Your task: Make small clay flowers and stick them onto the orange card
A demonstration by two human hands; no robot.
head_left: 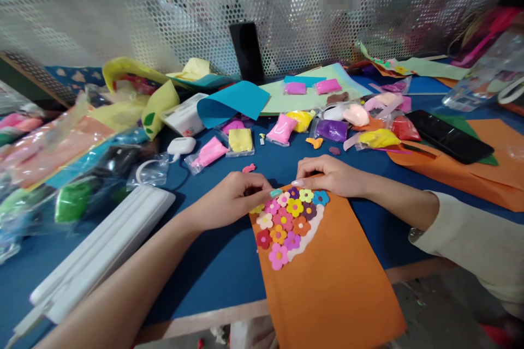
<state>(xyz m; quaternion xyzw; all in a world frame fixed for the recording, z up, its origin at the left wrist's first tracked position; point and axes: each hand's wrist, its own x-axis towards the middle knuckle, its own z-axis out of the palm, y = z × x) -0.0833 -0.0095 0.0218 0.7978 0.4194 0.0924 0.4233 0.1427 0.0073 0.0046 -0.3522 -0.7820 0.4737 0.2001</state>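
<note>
Your left hand (235,199) is pinching the top edge of the orange sheet (331,283), which is overhanging the blue table (221,262); flower cutouts (283,219) are crowding beside a pale strip (309,235); your right hand (327,174) is gripping that edge. You are apparently placing flowers; the next move seems to be calling for steady pressing. Some fingertips are hiding; the frame is cutting off the sheet's bottom.

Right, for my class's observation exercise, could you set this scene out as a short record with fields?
Left hand: thumb at the top of the orange sheet, beside the flowers
Right hand: at the sheet's top edge
Grip: too hidden to judge
On sheet: clustered multicoloured flowers; pale strip along their right side
Sheet position: reaches past the near edge of the blue tabletop
Beyond hands: pink packet, purple packet
Phones: one upright, one flat
</note>
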